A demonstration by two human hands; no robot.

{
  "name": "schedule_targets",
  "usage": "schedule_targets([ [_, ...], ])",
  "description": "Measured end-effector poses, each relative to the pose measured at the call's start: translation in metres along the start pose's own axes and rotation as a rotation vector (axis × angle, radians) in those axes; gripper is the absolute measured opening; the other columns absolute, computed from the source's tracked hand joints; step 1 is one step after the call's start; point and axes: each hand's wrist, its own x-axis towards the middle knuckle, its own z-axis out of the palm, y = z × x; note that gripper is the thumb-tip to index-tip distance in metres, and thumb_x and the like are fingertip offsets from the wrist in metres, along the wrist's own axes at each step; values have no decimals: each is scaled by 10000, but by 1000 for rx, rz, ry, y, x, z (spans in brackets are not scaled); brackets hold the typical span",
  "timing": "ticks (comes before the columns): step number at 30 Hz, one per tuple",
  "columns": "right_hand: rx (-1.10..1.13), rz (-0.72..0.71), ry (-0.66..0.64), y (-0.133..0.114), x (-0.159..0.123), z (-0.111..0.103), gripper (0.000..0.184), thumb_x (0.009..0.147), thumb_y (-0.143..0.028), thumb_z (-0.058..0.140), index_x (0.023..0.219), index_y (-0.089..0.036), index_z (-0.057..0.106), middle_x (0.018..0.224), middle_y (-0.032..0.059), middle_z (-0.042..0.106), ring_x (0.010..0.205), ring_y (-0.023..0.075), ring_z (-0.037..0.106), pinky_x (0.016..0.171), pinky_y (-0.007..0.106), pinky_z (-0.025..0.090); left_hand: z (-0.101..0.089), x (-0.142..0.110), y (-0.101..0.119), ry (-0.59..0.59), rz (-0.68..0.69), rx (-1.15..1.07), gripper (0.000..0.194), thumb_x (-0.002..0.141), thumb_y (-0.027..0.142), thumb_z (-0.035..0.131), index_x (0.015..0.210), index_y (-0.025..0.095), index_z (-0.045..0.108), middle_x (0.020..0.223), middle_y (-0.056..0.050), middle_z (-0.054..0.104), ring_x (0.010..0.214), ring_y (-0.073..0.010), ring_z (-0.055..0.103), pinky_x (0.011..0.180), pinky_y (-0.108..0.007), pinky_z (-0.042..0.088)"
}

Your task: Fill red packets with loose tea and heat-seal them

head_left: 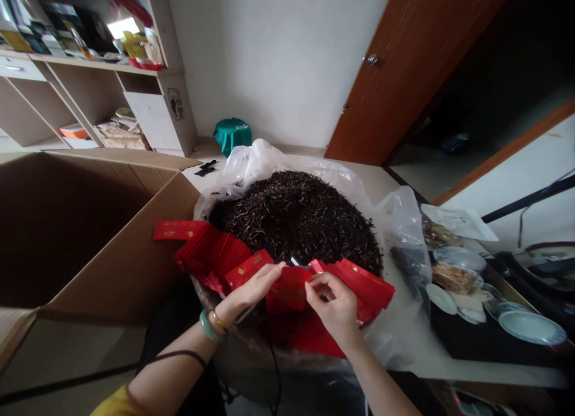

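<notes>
"What do the hands have, there on the near side?"

"A red packet [288, 293]. The right hand [336, 305] pinches its right edge between thumb and finger. The left hand [259, 284] lies along its left edge, fingers nearly straight; whether it grips, I can't tell."

"And beside that?"

"A bunch of red packets [211, 254] on the left, a second bunch [366, 287] on the right. An open cardboard box [121, 248] stands farther left."

"What's that dark mound just beyond?"

"A heap of dark dried shreds [300, 224] on clear plastic [265, 156], spread over the desk [381, 179]."

"Farther off?"

"A green bundle [231, 135] with white lettering near the wall [278, 62], and a brown door [390, 86] at far right."
</notes>
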Motion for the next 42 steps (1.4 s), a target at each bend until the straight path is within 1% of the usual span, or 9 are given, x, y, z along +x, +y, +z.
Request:
schedule_targets([
  [3,24,75,36,5,1,0,147,772,-294,649,693,-183,592,633,14,652,492,126,612,467,216,553,-1,-1,0,-86,55,66,430,915,498,425,964,135,649,880,-56,686,820,-177,604,760,-286,501],
  [5,23,88,3,9,2,0,157,790,-307,639,711,-182,588,627,12,643,490,126,608,464,219,555,0,-1,-1,-113,105,220,340,880,417,523,975,115,647,879,-56,692,756,-163,597,697,-263,497],
  [7,-34,32,-38,12,2,2,125,816,-276,614,737,-183,583,636,8,632,500,118,601,476,213,553,0,0,-2,-72,124,395,278,880,343,516,897,99,649,782,-47,678,644,-133,556,605,-231,463],
  [10,-196,-173,-10,14,1,4,63,848,-198,569,895,-179,605,775,47,641,620,135,621,524,224,560,1,1,-4,-28,137,530,231,889,275,479,864,110,640,716,-28,659,584,-113,516,551,-209,420],
  [14,-405,-409,-13,15,2,3,372,879,-165,538,1251,-177,533,1068,142,597,918,218,627,697,329,595,2,1,-1,-39,153,580,183,868,234,485,850,123,629,713,-18,646,583,-110,512,540,-201,399],
  [17,-493,-481,-54,17,3,2,448,900,-158,515,1342,-214,483,1117,141,572,1025,248,604,819,389,579,3,0,1,-49,148,616,158,852,211,489,806,128,615,680,-7,624,566,-103,496,535,-200,386],
  [24,-590,-552,-69,21,2,2,585,918,-130,489,1473,-222,328,1094,142,610,997,252,632,821,395,584,5,1,0,-33,132,642,165,857,216,484,726,148,558,609,23,550,533,-89,451,490,-192,348],
  [31,-653,-598,-112,30,-1,6,652,938,-126,448,1525,-200,175,1249,161,619,1134,265,615,904,417,571,6,3,-4,-22,121,661,218,880,255,471,711,140,546,621,17,546,538,-83,438,485,-188,341],
  [42,-607,-574,-102,28,-2,7,631,924,-108,477,1506,-204,253,1277,176,591,1137,264,608,882,402,576,7,4,-7,-8,114,607,246,892,275,458,720,129,555,647,15,544,569,-90,437,514,-199,352],
])
